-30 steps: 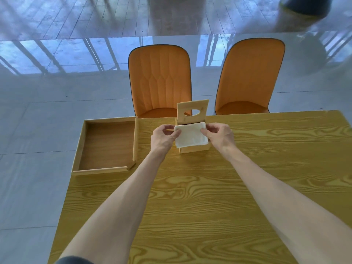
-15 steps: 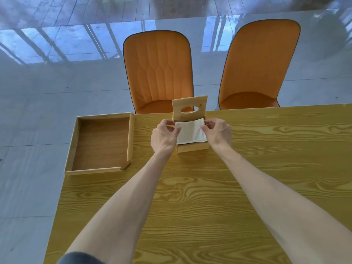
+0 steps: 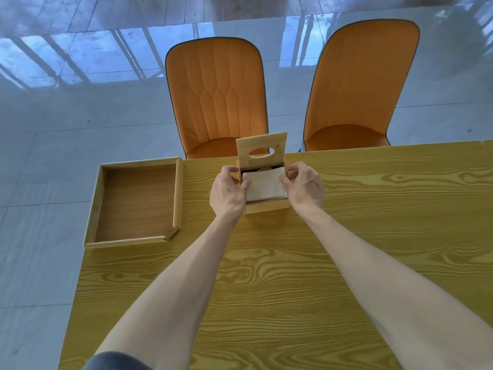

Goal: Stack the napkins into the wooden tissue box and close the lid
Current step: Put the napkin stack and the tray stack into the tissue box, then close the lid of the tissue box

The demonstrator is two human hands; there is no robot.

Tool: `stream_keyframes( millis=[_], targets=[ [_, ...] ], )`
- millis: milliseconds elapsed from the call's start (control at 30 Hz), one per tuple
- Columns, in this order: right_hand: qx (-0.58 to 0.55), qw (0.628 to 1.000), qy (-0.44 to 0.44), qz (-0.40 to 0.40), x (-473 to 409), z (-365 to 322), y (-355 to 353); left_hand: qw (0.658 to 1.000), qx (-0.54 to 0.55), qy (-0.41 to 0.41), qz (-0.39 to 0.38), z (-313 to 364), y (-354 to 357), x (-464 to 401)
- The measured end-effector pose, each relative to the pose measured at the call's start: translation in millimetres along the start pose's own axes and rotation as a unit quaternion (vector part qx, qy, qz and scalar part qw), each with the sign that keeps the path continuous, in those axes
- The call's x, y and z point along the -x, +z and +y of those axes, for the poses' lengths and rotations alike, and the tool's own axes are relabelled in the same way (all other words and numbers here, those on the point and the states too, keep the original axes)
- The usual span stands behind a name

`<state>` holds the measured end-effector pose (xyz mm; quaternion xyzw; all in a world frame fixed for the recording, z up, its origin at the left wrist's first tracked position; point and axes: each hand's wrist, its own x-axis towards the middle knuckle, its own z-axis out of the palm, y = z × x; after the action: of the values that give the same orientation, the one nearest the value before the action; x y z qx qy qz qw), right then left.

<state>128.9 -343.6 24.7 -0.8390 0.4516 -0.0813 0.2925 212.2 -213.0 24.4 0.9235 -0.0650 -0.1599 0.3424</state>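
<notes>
A small wooden tissue box [image 3: 268, 206] stands near the table's far edge. Its lid [image 3: 262, 150], with an oval slot, is raised upright at the back. A stack of white napkins [image 3: 264, 185] sits in the box opening, its top above the rim and tilted slightly. My left hand [image 3: 229, 192] pinches the stack's left edge, and my right hand [image 3: 302, 186] grips its right edge. Both hands flank the box sides. The box's inside below the napkins is hidden.
An empty wooden tray [image 3: 134, 202] lies at the table's left corner, overhanging the edge. Two orange chairs [image 3: 217, 100] [image 3: 358, 86] stand beyond the far edge. The yellow wood-grain table [image 3: 266, 276] stretches toward me under my forearms.
The napkin stack has gone lower into the box between my two hands. The view has tilted and drawn a little closer to the box.
</notes>
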Motion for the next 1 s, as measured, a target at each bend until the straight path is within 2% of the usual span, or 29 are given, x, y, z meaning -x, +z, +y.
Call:
stream_keyframes(
  millis=[200,400,567,1000],
  targets=[
    [-0.034,0.999,0.004,-0.030,-4,5,-8,0.998,0.032,-0.031,-0.048,-6,-3,1],
    [-0.156,0.987,0.030,-0.025,-27,-15,-41,0.985,0.141,-0.083,-0.044,7,-30,-12],
    [-0.234,0.966,0.077,-0.079,-42,-39,-53,0.970,0.213,-0.090,-0.071,35,-54,-21],
    [-0.249,0.959,0.101,-0.092,-40,-47,-54,0.955,0.255,-0.119,-0.087,47,-51,-15]
  ],
)
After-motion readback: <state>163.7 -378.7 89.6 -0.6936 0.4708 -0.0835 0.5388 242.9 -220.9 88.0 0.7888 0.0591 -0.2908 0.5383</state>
